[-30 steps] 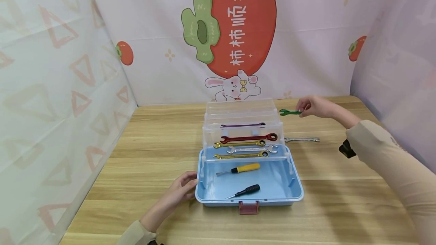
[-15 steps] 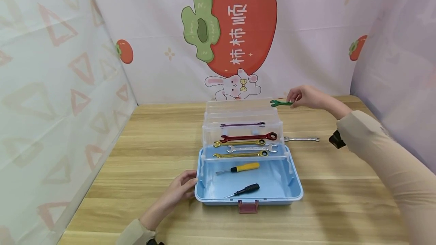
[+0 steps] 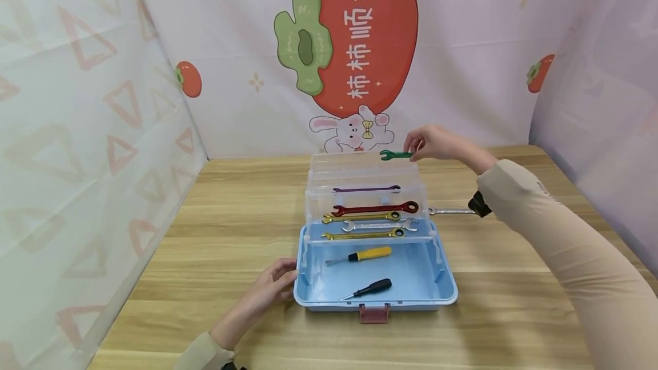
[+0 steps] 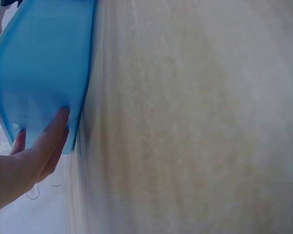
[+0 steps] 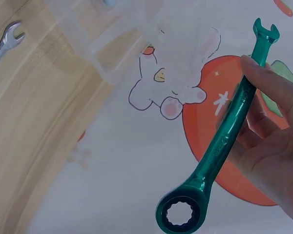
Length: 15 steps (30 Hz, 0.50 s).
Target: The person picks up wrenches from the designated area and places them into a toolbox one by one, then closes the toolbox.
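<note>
My right hand (image 3: 432, 143) pinches a green ratchet wrench (image 5: 229, 126) near its open end, thumb on top. It is over the back of the clear tiered trays (image 3: 319, 179) of a light blue toolbox (image 3: 447, 296). With straight fingers, my left hand (image 4: 34, 156) touches the box's left side wall. Down in the trays lie a purple wrench (image 3: 367, 189), a red ratchet wrench (image 3: 375, 208), a silver open-end wrench (image 3: 380, 225) and two gold ratchet wrenches. A yellow-handled screwdriver (image 3: 374, 253) and a black screwdriver (image 3: 377, 286) lie in the box bottom.
A silver wrench (image 3: 452, 210) lies on the wooden table (image 3: 221, 216) right of the trays, partly behind the right wrist's black strap. A pink latch (image 3: 374, 314) hangs at the box front. A printed cloth (image 3: 462, 61) stands behind the table.
My right hand has carried the green wrench leftward and slightly up, from right of the trays to above their back tier. The left hand stays at the box side.
</note>
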### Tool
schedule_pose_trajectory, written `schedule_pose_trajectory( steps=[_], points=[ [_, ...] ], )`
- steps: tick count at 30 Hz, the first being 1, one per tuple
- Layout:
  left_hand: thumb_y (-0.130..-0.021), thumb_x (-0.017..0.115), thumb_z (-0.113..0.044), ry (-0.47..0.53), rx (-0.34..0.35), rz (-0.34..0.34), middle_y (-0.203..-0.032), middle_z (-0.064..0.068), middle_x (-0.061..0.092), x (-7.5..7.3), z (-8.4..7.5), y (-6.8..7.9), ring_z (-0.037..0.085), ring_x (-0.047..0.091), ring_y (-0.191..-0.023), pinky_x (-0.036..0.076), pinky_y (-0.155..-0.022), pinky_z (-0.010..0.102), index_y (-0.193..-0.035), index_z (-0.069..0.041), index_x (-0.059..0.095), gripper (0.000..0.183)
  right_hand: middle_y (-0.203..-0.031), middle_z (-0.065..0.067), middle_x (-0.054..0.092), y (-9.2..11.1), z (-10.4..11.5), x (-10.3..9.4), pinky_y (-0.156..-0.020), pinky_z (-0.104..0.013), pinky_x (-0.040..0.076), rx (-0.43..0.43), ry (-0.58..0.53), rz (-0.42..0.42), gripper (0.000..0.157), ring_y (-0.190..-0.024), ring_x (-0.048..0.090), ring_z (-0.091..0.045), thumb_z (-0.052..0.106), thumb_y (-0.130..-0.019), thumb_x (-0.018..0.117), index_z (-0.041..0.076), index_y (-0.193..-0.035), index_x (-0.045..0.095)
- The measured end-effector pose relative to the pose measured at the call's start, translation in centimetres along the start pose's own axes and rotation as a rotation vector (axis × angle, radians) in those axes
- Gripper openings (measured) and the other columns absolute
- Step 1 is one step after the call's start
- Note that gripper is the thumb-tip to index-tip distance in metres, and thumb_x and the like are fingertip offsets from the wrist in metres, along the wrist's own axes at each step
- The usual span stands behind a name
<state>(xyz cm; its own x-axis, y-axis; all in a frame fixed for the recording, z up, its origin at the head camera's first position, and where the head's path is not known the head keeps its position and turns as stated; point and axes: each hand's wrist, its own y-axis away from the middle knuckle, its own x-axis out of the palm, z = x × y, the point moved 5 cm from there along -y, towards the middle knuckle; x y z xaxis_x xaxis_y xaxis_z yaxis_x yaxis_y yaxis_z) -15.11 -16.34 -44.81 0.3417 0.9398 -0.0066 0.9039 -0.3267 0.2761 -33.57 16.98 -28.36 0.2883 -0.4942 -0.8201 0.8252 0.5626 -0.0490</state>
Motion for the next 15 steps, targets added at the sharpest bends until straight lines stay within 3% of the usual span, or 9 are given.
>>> schedule_pose_trajectory(
  steps=[15],
  points=[
    [-0.090, 0.050, -0.024, -0.002, -0.002, 0.001, -0.125, 0.021, 0.042, 0.1, 0.1, 0.0, 0.020, 0.050, -0.103, 0.047, -0.083, 0.037, -0.125, 0.007, 0.034, 0.050, -0.075, -0.009, 0.057, -3.0, 3.2, 2.4, -0.063, -0.028, 0.047, -0.079, -0.012, 0.042, 0.011, -0.070, 0.051, -0.021, -0.002, -0.076, 0.066, 0.001, -0.085, 0.061]
  ],
)
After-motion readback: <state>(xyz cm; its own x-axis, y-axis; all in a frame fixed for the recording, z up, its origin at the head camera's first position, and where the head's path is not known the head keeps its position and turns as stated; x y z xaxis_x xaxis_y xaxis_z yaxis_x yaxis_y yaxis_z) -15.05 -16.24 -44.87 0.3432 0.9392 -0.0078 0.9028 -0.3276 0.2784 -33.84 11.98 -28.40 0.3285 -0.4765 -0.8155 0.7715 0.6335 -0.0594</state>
